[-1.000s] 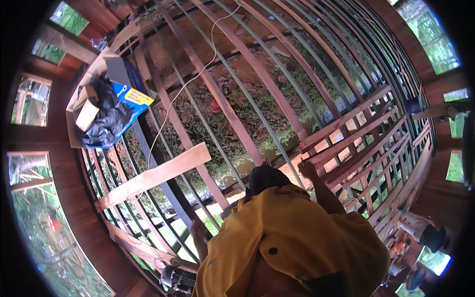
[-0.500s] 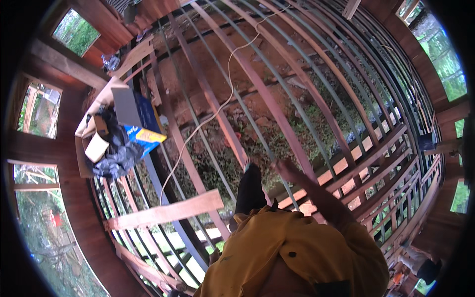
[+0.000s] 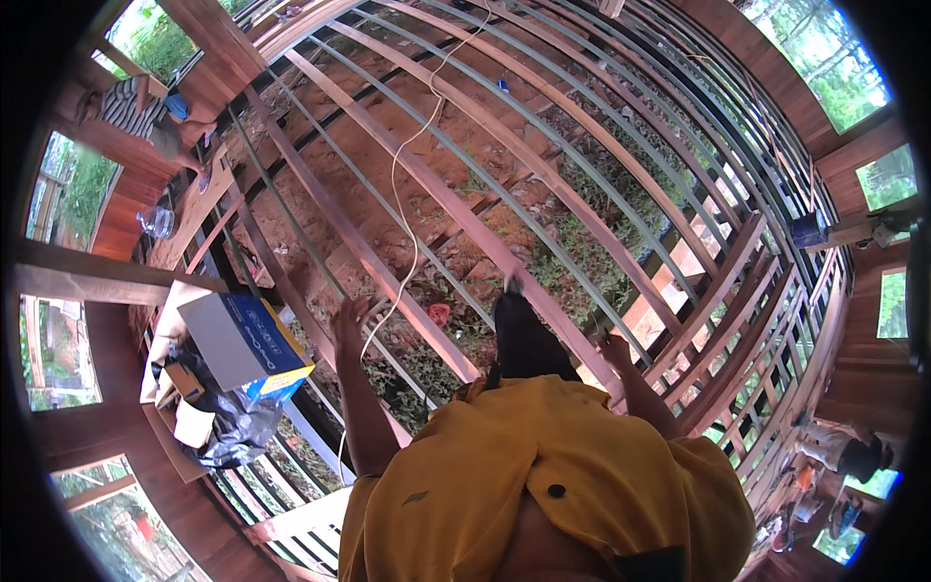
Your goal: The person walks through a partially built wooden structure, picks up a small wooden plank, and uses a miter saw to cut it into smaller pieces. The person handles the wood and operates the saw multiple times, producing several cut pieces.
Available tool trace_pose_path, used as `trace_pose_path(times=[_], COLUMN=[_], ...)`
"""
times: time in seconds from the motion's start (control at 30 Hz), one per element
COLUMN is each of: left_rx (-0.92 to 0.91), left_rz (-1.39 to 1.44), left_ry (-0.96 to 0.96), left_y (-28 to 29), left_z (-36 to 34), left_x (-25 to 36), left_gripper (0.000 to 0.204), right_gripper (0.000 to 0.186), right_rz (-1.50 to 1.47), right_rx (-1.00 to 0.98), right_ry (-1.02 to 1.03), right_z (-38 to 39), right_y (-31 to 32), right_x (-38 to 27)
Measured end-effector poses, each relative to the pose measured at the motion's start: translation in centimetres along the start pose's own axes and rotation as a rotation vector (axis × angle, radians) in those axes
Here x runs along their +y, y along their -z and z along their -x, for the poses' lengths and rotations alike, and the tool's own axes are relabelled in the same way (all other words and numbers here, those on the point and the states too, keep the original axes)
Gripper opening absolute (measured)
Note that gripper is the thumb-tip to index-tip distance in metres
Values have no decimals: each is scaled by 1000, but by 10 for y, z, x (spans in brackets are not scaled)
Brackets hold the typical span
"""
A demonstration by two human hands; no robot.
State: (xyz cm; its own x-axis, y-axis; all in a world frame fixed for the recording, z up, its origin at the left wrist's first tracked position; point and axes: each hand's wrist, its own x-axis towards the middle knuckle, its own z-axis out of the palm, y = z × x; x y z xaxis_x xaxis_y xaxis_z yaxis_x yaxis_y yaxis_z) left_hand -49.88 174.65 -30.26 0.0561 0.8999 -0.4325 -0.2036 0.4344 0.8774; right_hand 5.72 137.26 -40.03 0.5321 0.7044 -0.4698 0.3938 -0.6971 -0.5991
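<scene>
A long, flat beam (image 3: 475, 233) of reddish-brown wood, a bit pinkish on top, runs at a slant under a bare-looking foot (image 3: 514, 284) at the end of a dark trouser leg (image 3: 529, 339). It is one of many beams in an open floor frame, with thin gray-green bars (image 3: 524, 225) lying between the wooden ones. The curved view makes them all look bent. A thin, pale cord (image 3: 415, 254) wiggles across the frame. The left hand (image 3: 349, 325) is up just beside the cord; it is blurry, so I cannot tell how its fingers are or if it touches anything. The right hand (image 3: 616, 351) is near the lower end of the reddish beam, small and dark, and I cannot tell how its fingers are either. Under the gaps there is brown dirt (image 3: 470, 138) with green plants and a small red scrap (image 3: 438, 313). To the left is a blue, gray and yellow cardboard box (image 3: 254, 335) beside a shiny black plastic bag (image 3: 242, 427). Farther off, near the wall, are a clear plastic jug (image 3: 158, 223) and another person in a striped shirt (image 3: 131, 107).
</scene>
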Motion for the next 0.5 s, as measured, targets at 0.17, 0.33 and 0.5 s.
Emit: trace_pose_path(times=[0.17,0.33,0.5], left_rx=[-224,-7,485], left_rz=[246,387,-93], left_ry=[-144,-12,545], left_y=[-156,-141,-94], left_z=[-103,-193,-140], left_x=[44,-26,-79], left_gripper=[37,28,31], right_gripper=[29,40,40], right_rz=[395,330,205], right_rx=[-91,-240,5], right_ry=[-16,-51,396], right_z=[-55,-256,-437], right_y=[18,29,57], right_x=[11,-123,-338])
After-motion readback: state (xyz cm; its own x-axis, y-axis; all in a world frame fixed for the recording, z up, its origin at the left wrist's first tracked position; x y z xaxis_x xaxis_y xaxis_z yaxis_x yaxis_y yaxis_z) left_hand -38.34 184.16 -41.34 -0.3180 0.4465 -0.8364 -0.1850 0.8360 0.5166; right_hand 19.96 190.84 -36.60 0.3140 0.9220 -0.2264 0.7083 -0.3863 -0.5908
